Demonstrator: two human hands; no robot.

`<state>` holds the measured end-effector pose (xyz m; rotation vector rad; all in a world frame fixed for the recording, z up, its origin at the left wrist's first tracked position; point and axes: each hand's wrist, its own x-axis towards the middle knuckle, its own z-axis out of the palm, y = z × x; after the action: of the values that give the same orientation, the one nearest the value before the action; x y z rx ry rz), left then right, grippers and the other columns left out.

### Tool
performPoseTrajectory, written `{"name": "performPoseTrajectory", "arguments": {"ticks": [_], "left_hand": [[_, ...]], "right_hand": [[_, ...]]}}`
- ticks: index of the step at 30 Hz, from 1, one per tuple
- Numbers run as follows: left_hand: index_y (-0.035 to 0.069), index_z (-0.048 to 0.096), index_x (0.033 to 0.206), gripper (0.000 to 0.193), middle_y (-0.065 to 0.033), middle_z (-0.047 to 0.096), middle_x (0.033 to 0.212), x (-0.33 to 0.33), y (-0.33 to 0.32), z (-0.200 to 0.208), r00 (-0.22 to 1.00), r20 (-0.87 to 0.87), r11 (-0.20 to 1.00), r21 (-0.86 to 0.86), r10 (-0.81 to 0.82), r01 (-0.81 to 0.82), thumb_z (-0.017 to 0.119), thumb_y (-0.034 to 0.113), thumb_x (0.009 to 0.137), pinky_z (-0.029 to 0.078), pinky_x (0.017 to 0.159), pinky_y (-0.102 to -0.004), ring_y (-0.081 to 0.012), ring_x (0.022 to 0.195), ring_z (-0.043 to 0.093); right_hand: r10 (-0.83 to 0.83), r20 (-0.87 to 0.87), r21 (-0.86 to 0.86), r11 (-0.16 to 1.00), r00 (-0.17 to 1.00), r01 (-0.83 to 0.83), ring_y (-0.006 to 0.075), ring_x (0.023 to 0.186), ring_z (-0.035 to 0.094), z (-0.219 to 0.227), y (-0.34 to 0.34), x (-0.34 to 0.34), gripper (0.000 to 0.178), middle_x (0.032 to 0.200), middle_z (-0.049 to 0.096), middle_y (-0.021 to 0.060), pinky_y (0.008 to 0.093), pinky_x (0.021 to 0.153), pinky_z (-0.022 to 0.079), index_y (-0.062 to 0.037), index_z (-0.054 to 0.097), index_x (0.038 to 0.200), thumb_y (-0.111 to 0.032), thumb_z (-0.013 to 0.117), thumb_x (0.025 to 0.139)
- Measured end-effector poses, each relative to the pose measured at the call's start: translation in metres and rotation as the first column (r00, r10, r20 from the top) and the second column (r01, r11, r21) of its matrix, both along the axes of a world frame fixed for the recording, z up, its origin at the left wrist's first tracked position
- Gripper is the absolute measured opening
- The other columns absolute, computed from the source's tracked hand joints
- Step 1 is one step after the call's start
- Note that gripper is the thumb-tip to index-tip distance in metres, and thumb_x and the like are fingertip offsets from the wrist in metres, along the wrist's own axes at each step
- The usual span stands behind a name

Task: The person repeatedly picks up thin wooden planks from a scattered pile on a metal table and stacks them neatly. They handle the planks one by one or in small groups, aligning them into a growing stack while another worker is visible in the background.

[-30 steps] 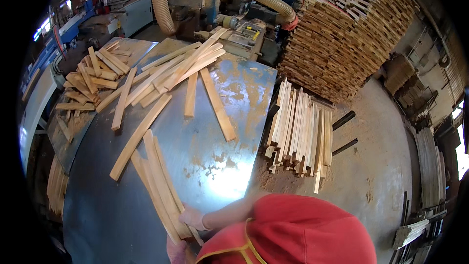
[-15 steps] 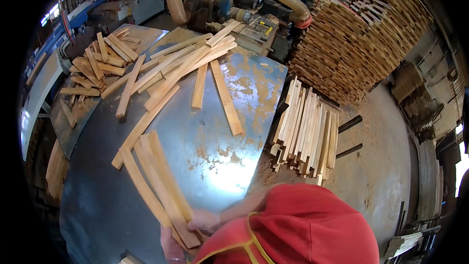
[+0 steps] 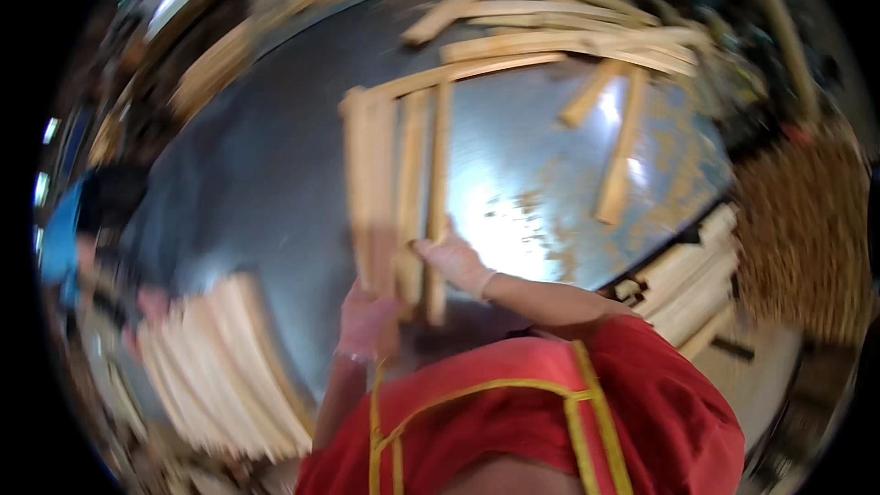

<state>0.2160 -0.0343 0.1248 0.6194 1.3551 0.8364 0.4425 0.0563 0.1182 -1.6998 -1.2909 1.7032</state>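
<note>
A: From the head view, what do the hands hold?

B: The left hand [image 3: 367,321] grips the near ends of a bundle of pale wooden slats [image 3: 394,183]. The right hand [image 3: 454,261] presses on the bundle's right edge, fingers closed over one slat. The picture is blurred.

A: Where do the slats lie?

B: Standing lengthwise on the grey metal table [image 3: 257,174], pointing away from the person.

A: Anything around?

B: Loose slats [image 3: 550,37] lie scattered at the table's far side, a stack of slats [image 3: 229,367] sits lower left, and another stack [image 3: 683,280] at the right edge. No labels are readable.
</note>
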Motion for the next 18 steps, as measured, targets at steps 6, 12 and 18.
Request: {"name": "performPoseTrajectory", "arguments": {"ticks": [6,12,18], "left_hand": [[0.002,0.048,0.153,0.086,-0.0265,0.062,0.139,-0.048,-0.056,0.013,0.6,-0.752,0.959,-0.161,-0.273,0.236,0.082,0.037,0.082,0.053,0.106,-0.0496,-0.0439,0.13,0.062],[0.004,0.032,0.162,0.1,-0.0245,0.064,0.136,-0.025,-0.047,-0.021,0.344,-0.917,0.974,-0.15,-0.2,0.168,0.081,0.038,0.082,0.055,0.102,-0.0511,-0.0416,0.125,0.064],[0.004,0.034,0.162,0.099,-0.0218,0.069,0.126,-0.078,-0.113,-0.027,0.278,-0.96,0.999,-0.037,-0.036,0.001,0.08,0.034,0.081,0.056,0.098,-0.0496,-0.0402,0.115,0.068]], "right_hand": [[0.789,0.187,-0.06,0.603,0.585,-0.795,0.0407,0.115,0.072,0.002,-0.077,-0.079,0.098,0.123,0.074,0.0282,0.042,0.104,0.053,0.0064,0.033,0.16,-0.055,0.069,0.093],[0.983,0.091,-0.026,0.161,0.158,-0.987,0.0427,0.119,0.069,0.008,-0.101,-0.111,0.07,0.128,0.073,0.0243,0.0444,0.105,0.052,-0.0052,0.056,0.149,-0.047,0.066,0.094],[0.729,-0.135,-0.026,0.674,0.671,-0.738,0.0281,0.119,0.067,0.019,-0.077,-0.062,0.073,0.129,0.071,0.0211,0.0351,0.105,0.051,0.0045,0.048,0.156,-0.033,0.069,0.097]]}}
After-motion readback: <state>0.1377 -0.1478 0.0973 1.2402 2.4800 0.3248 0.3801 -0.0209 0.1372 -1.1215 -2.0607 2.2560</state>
